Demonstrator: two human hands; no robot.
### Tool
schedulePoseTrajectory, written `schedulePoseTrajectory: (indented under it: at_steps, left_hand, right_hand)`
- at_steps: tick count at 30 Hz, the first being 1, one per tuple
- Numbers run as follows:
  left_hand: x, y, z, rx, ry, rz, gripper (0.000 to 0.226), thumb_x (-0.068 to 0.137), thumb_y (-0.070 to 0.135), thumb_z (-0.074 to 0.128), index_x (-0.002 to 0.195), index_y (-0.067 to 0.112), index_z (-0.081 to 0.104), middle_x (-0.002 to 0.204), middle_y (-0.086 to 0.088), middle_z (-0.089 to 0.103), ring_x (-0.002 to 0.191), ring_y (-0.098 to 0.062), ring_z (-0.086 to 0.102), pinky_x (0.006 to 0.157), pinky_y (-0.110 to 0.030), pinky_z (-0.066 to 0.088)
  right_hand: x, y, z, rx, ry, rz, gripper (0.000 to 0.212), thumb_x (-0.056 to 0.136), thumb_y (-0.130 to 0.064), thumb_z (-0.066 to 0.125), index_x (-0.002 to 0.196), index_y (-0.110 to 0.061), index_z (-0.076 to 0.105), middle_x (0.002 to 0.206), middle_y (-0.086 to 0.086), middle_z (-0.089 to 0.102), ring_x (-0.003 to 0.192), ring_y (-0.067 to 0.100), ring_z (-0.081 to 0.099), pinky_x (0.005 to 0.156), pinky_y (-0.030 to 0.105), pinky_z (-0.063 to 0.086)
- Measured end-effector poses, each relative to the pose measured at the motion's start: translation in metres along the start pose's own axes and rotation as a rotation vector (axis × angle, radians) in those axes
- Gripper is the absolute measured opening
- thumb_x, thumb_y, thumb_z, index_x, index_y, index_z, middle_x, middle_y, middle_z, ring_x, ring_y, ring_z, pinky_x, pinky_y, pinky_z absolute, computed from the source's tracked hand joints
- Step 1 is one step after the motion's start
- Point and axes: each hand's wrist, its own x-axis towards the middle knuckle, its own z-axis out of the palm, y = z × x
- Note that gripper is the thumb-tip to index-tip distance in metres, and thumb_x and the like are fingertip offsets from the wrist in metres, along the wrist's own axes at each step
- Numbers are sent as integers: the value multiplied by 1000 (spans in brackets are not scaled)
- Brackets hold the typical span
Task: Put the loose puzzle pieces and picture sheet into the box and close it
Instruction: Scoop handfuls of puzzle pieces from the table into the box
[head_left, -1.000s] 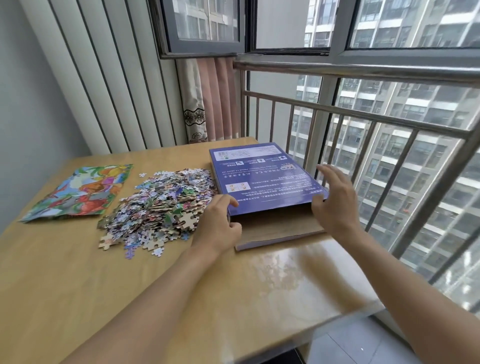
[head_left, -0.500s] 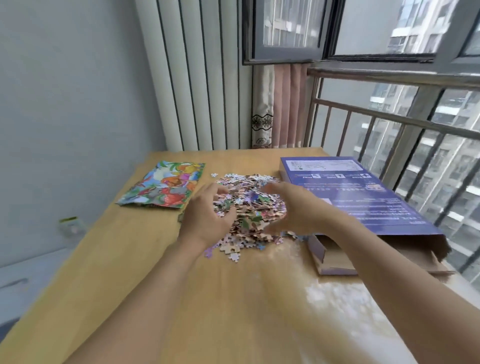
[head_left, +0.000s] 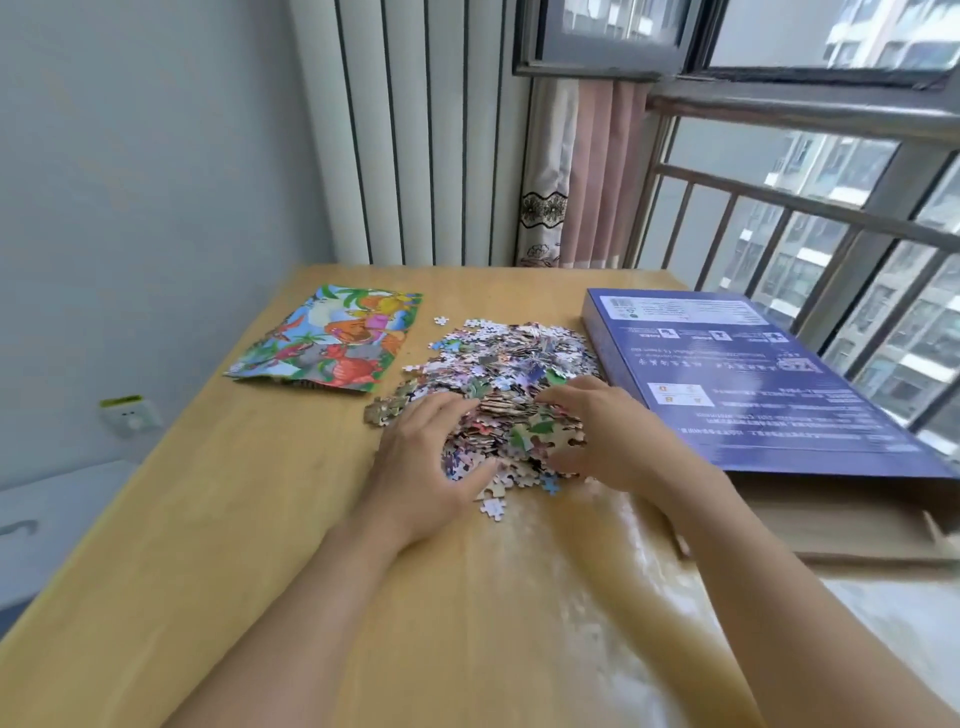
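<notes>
A heap of loose puzzle pieces (head_left: 511, 364) lies in the middle of the wooden table (head_left: 218, 519). My left hand (head_left: 423, 467) curls round the heap's near left side, thumb tucked under the pieces. My right hand (head_left: 608, 436) cups the near right side, fingers bent over the pieces. The colourful picture sheet (head_left: 332, 340) lies flat at the far left, apart from the heap. To the right stands the box: its blue printed lid (head_left: 753, 384) is slid back, and the brown tray (head_left: 841, 525) shows open at the near end.
A single stray piece (head_left: 440, 320) lies beyond the heap, another (head_left: 492, 508) just before it. A metal railing (head_left: 810, 208) and window run along the table's right edge. A curtain (head_left: 576, 171) hangs at the far corner, and a wall socket (head_left: 130, 415) sits at left.
Both hands left the box lid and moved left onto the heap of pieces, closing in round its near part. The view swung left with them.
</notes>
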Motion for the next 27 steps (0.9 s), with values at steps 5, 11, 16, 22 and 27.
schedulePoseTrajectory:
  at_steps: [5, 11, 16, 22, 27]
  left_hand:
    - [0, 6, 9, 78, 1, 94, 67, 77, 56, 63, 137, 28, 54, 134, 11, 53, 129, -11, 45, 111, -41, 36]
    - [-2, 8, 5, 63, 53, 111, 62, 78, 52, 70, 133, 28, 55, 133, 11, 53, 126, -10, 46, 110, -32, 35]
    - [-8, 18, 2, -1, 110, 122, 56, 80, 37, 79, 130, 24, 59, 129, 10, 56, 122, -6, 48, 105, -18, 32]
    - [-17, 34, 1, -97, 231, 178, 42, 79, 25, 81, 116, 16, 64, 113, 10, 60, 107, -6, 56, 95, -16, 41]
    - [-3, 72, 12, -158, 164, 195, 34, 80, 29, 73, 112, 19, 64, 108, 11, 60, 100, -6, 57, 85, -30, 51]
  right_hand:
    - [-11, -3, 11, -14, 247, -47, 48, 91, -29, 72, 135, -34, 55, 128, -6, 58, 118, 25, 53, 79, 38, 51]
    - [-18, 0, 10, 109, 414, -132, 30, 94, -26, 68, 123, -28, 64, 111, -4, 69, 97, 25, 64, 72, 41, 54]
    - [-26, 1, 2, 681, 494, 45, 29, 83, -27, 82, 108, -16, 71, 94, -5, 75, 83, 14, 71, 74, 38, 59]
    - [-55, -4, -20, 1279, 427, 189, 22, 81, -11, 83, 101, -9, 73, 86, 9, 77, 74, 25, 76, 55, 35, 59]
    - [-97, 11, -35, 1520, 343, 378, 17, 80, -8, 82, 92, -8, 70, 86, 7, 73, 72, 19, 72, 50, 31, 59]
